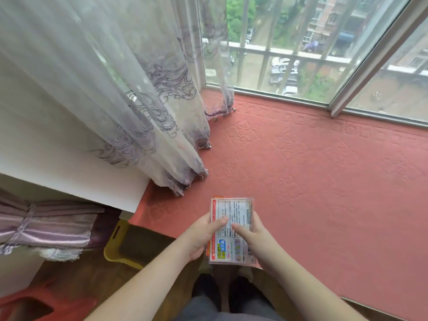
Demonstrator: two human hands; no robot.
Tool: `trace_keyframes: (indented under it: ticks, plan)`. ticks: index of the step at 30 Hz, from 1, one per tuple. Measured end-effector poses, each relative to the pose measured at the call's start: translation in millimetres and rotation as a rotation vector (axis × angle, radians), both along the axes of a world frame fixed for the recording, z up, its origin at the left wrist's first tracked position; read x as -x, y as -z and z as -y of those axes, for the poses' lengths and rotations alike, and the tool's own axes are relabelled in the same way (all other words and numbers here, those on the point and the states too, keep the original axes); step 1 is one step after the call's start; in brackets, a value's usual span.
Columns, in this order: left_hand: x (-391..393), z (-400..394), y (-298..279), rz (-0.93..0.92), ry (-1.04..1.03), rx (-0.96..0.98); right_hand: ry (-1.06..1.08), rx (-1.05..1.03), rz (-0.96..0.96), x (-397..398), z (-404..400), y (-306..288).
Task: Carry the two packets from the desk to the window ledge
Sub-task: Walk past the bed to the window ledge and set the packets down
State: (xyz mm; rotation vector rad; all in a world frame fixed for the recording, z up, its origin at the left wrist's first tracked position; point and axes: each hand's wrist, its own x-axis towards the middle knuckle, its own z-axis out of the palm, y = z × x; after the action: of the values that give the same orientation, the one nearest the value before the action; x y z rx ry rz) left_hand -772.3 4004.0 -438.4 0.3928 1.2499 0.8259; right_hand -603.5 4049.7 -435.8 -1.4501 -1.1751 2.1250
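Observation:
Both hands hold a stack of two flat packets above the near edge of the window ledge [312, 172], which is covered in embossed red padding. The top packet [234, 209] is clear plastic with white printed text and a colourful label. Only an orange edge of the second packet [207, 250] shows beneath it. My left hand [202, 236] grips the stack's left side with its thumb on top. My right hand [251, 232] grips the right side, thumb also on top. The desk is out of view.
A sheer embroidered curtain [129, 107] hangs onto the ledge's left part. The window [289, 49] with bars runs along the far side. A white panel [69, 172], a tied purple drape [46, 225], a yellow bin [120, 249] and a red stool [34, 304] stand at lower left.

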Motion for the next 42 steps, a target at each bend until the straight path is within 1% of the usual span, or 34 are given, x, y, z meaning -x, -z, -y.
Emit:
trace_keyframes:
  ticks: [3,6,10,14,17,20,23,27,29,34,38,42]
  plan:
    - [12,-3,20,-0.024,0.017,0.041,0.130,0.066,-0.004,12,3,18]
    - [25,-7,43,-0.036,0.025,0.075,0.274,0.125,0.057,17,6,41]
    - [32,-15,82,-0.069,0.044,0.107,0.294,0.143,0.122,19,17,78]
    - [32,-25,127,-0.082,0.023,0.174,0.343,0.103,0.204,28,19,119]
    - [28,-31,159,-0.106,-0.034,0.224,0.391,0.094,0.283,33,14,150]
    - [25,-39,188,-0.216,-0.136,0.266,0.407,0.071,0.348,37,8,178]
    - [24,-43,212,-0.369,-0.139,0.285,0.414,0.057,0.432,41,0,203]
    - [30,-45,236,-0.792,-0.010,0.224,0.405,0.049,0.517,47,-5,227]
    - [32,-48,243,-0.894,0.026,0.178,0.396,0.044,0.542,49,-3,235]
    - [39,-53,245,-1.046,0.093,0.062,0.388,0.032,0.571,48,-4,242]
    - [40,-54,243,-1.027,0.097,0.024,0.346,-0.044,0.604,44,-3,238]
    - [43,-53,243,-1.048,0.163,-0.013,0.256,-0.125,0.677,44,-2,235]
